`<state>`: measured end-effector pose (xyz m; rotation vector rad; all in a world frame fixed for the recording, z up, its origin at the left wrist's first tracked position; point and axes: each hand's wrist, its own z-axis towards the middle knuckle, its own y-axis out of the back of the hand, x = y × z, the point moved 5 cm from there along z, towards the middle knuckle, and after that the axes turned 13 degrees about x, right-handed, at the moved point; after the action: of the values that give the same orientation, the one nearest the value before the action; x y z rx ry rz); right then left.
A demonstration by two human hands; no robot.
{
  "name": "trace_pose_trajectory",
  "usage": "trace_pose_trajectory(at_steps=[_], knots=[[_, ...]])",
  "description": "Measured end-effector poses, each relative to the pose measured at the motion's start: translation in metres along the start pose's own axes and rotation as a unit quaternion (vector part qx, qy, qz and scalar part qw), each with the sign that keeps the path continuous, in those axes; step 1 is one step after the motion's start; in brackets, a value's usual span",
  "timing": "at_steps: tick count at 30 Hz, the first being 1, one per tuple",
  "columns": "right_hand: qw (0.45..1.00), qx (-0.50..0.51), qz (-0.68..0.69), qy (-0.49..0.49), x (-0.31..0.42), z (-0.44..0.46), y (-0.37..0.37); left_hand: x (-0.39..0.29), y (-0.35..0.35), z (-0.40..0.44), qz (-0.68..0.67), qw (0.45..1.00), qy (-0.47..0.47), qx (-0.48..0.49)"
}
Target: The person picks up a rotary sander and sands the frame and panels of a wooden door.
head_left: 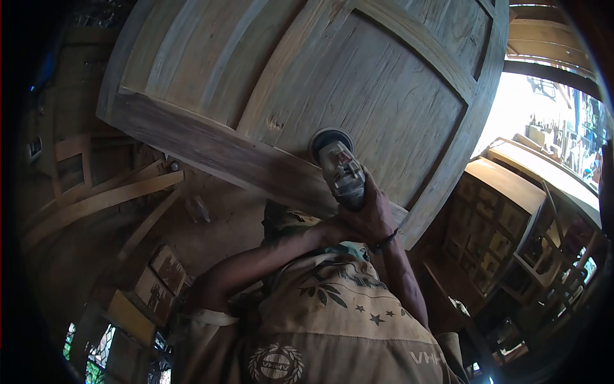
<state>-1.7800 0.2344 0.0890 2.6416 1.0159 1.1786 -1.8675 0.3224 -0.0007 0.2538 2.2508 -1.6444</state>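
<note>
Head view showed a power tool [341,169] over the lower part of a panelled wooden door [384,83], its round disc [327,136] against a recessed panel. Its long axis slanted — disc end away from the person and slightly left, rear end back toward the body. The right hand [377,214] was wrapped round that rear end; the left hand [338,229] met it there, its grip partly hidden and impossible to tell. Letters starting "VH" marked the shirt [345,320]; the badge's writing was unclear.
</note>
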Motion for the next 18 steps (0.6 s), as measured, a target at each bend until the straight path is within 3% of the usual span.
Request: trace_pose_trajectory(at_steps=[4,7,9,18], knots=[[0.997,-0.052,0.056,-0.020,-0.053,-0.036,0.008,0.025,-0.020,0.036,-0.004,1.000,0.007,0.024],[0.992,-0.092,0.085,-0.028,-0.085,-0.062,0.017,0.041,-0.033,0.063,-0.016,0.995,0.028,0.098],[0.989,-0.100,0.095,-0.053,-0.099,-0.078,0.023,0.059,-0.044,0.075,-0.032,0.982,0.134,0.125],[0.982,-0.122,0.126,-0.062,-0.135,-0.087,0.026,0.056,-0.060,0.081,-0.009,0.991,0.101,0.089]])
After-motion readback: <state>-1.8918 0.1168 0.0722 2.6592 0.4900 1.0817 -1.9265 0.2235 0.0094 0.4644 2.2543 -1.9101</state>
